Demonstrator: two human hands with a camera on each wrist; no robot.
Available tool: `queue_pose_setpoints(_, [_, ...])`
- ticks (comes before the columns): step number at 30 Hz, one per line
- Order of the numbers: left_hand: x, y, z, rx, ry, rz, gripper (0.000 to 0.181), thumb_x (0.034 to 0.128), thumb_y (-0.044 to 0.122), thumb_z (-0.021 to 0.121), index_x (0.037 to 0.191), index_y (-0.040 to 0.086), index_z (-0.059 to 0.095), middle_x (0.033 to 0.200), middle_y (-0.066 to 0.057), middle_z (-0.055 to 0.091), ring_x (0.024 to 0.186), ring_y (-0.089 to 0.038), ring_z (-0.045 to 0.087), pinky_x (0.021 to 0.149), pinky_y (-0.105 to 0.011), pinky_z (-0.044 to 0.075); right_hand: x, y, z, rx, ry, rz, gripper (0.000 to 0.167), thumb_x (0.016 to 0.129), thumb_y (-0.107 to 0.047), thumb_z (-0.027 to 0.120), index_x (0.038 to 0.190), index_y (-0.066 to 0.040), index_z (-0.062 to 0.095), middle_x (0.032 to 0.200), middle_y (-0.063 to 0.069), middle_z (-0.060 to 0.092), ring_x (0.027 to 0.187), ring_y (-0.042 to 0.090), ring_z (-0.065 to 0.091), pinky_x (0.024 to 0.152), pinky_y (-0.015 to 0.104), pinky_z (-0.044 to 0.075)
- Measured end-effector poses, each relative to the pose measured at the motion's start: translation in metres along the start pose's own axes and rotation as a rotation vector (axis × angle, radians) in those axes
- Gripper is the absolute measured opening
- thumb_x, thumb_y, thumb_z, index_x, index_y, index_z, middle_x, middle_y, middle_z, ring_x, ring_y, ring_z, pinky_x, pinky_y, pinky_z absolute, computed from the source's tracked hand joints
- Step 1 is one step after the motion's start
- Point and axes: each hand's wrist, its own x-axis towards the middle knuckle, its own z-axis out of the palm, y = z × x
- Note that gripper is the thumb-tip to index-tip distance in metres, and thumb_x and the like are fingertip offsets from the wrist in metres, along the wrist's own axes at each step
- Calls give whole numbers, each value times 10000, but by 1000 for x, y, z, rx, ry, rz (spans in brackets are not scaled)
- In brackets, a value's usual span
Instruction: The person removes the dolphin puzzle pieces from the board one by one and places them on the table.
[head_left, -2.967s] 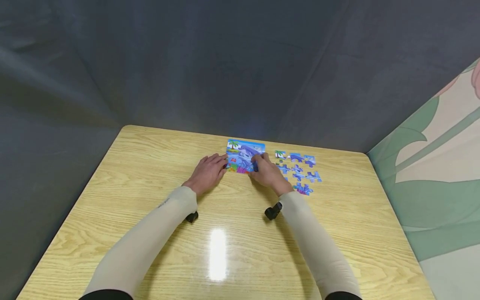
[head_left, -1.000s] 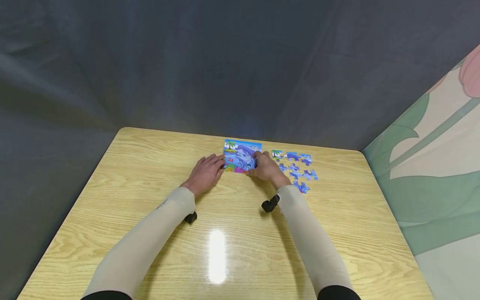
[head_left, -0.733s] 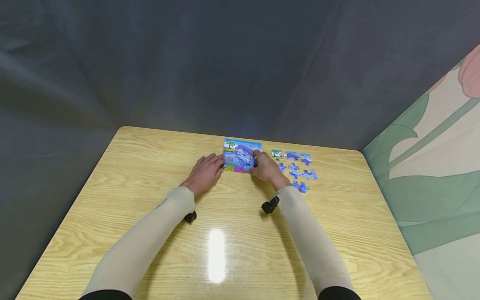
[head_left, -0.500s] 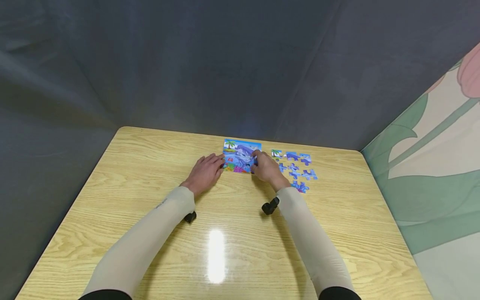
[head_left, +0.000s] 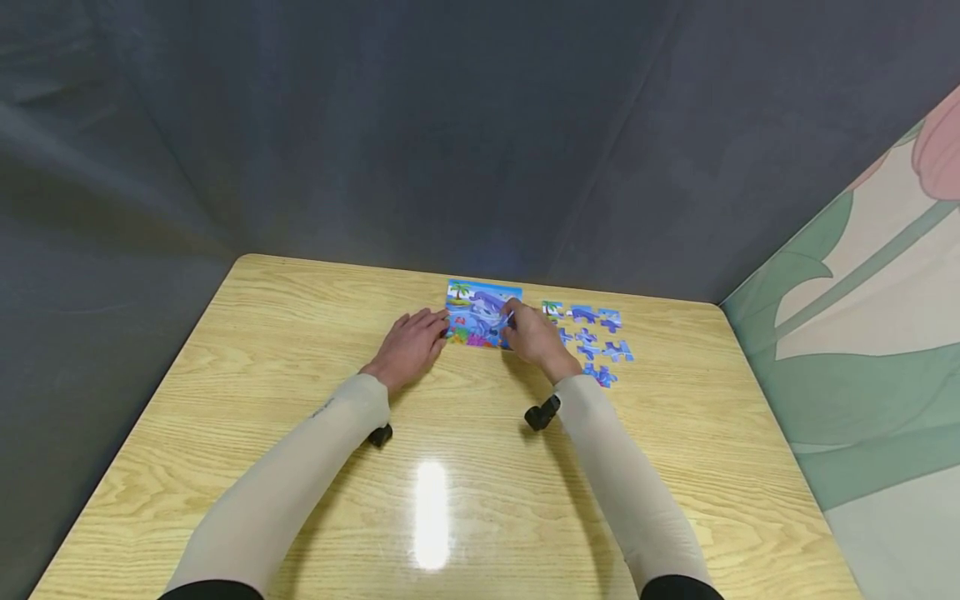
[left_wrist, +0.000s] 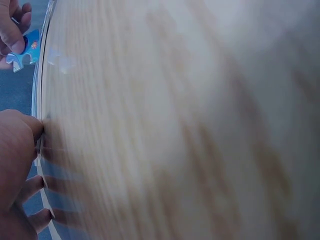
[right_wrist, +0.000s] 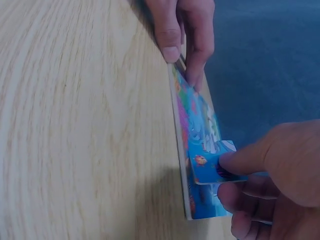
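Note:
A flat jigsaw puzzle board with a dolphin, palm and coral picture lies near the far edge of the table. My right hand is over its right end, pinching a blue puzzle piece between thumb and fingers. The right wrist view shows that piece tilted just above the board's surface, with an orange sea creature on it. At the board's left edge rests my left hand, fingers extended, thumb and fingertips touching the edge. Its fingertips meet the tabletop in the left wrist view.
Several loose puzzle pieces lie in rough rows right of the board, some partly hidden by the right hand and wrist. A dark curtain hangs behind the wooden table. A floral panel stands at the right.
My right thumb and fingers have shifted slightly at the board's right end, the thumb drawing back from the lower edge. The left hand stays at the left edge. The head view has shifted a little.

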Motion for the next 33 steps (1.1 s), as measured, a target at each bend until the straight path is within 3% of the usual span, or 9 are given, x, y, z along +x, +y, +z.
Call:
queue_pose_setpoints(5, [-1, 0, -1, -2, 6, 2, 503, 1166, 322, 423, 1635, 142, 450, 1760, -23, 342, 1642, -323, 311, 1347, -601, 255, -6, -7, -3, 28, -1, -29, 237, 1078, -188, 646, 1299, -105, 667, 1192, 110, 736, 873, 227, 691, 814, 430, 594])
queue_pose_setpoints(10, [-1, 0, 0, -3, 0, 1, 507, 1167, 329, 419, 1638, 143, 445, 1762, -21, 337, 1646, -320, 303, 1352, -595, 246, -12, -16, -8, 42, 1, -56, 240, 1069, -190, 664, 1292, -103, 681, 1188, 108, 750, 890, 236, 700, 854, 448, 600])
queue_pose_setpoints(17, [0, 0, 0, -5, 7, 1, 506, 1167, 325, 425, 1641, 147, 442, 1763, -18, 335, 1646, -322, 303, 1354, -593, 241, -22, -22, -15, 60, 12, -110, 212, 1051, -161, 685, 1245, -76, 697, 1133, 119, 761, 842, 219, 671, 795, 404, 571])
queue_pose_setpoints(22, [-1, -1, 0, -4, 16, 5, 501, 1165, 318, 431, 1636, 147, 450, 1758, -22, 345, 1642, -329, 312, 1350, -600, 249, -29, -21, -18, 67, 16, -136, 158, 1042, -149, 691, 1186, -83, 697, 1093, 115, 755, 782, 200, 600, 738, 363, 502])
queue_pose_setpoints(33, [0, -2, 2, -13, 27, 7, 500, 1165, 324, 427, 1631, 147, 458, 1755, -20, 353, 1640, -325, 317, 1350, -597, 249, -49, -5, -24, 52, -5, -107, 198, 1035, -155, 704, 1213, -69, 712, 1104, 122, 753, 831, 211, 630, 750, 354, 503])
